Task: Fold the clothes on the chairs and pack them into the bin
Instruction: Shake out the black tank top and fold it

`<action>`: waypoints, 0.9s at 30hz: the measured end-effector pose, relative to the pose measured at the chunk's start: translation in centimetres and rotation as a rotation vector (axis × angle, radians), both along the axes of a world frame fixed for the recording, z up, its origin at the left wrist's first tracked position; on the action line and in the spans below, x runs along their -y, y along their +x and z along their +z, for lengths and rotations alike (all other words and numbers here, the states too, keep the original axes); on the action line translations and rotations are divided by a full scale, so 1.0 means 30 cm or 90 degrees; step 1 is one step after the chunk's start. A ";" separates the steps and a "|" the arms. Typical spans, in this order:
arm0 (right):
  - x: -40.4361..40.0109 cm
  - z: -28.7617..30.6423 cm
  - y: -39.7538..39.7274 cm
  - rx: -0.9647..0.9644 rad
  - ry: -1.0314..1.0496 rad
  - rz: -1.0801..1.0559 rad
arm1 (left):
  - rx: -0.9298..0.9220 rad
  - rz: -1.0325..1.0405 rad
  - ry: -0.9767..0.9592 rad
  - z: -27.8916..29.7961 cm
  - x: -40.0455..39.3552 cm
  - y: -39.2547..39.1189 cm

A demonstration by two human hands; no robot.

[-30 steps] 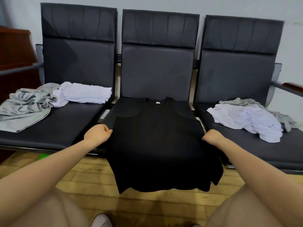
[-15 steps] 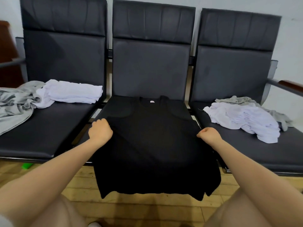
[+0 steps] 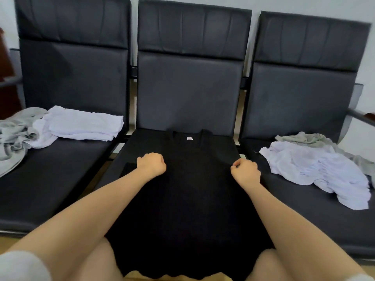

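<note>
Fingertips of both hands are hidden under the curled knuckles, and black cloth on the black seat hides the shirt's edges; the left hand (image 3: 151, 164) and the right hand (image 3: 246, 171) each make a closed grip pinching the black shirt (image 3: 190, 199) at its sides; it lies flat on the middle chair (image 3: 190, 88), hem hanging over the front.

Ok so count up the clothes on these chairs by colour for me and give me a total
Black: 1, the black shirt spread on the middle seat under both hands.
White: 2, the folded white garment on the left seat and the crumpled white garment on the right seat.
Grey: 2, the grey garment at far left and the grey garment behind the right white one.
Total: 5
</note>
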State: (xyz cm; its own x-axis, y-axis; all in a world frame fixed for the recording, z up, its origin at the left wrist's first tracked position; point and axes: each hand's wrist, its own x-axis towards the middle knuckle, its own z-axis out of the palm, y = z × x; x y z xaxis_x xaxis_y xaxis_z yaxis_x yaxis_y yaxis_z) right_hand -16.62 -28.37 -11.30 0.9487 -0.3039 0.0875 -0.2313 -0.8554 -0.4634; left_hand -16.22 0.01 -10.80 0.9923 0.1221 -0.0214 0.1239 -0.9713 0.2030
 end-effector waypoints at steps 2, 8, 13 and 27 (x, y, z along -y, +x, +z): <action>-0.009 0.015 0.077 -0.014 0.082 -0.001 | 0.002 0.017 -0.059 0.026 0.009 0.084; -0.073 0.036 0.383 0.016 0.192 0.022 | 0.072 0.024 -0.249 0.021 -0.045 0.408; -0.145 -0.026 0.648 -0.035 0.029 -0.032 | 0.107 0.111 -0.239 -0.081 -0.073 0.645; -0.206 0.007 0.701 0.131 0.656 0.062 | 0.251 0.106 -0.479 -0.068 -0.053 0.698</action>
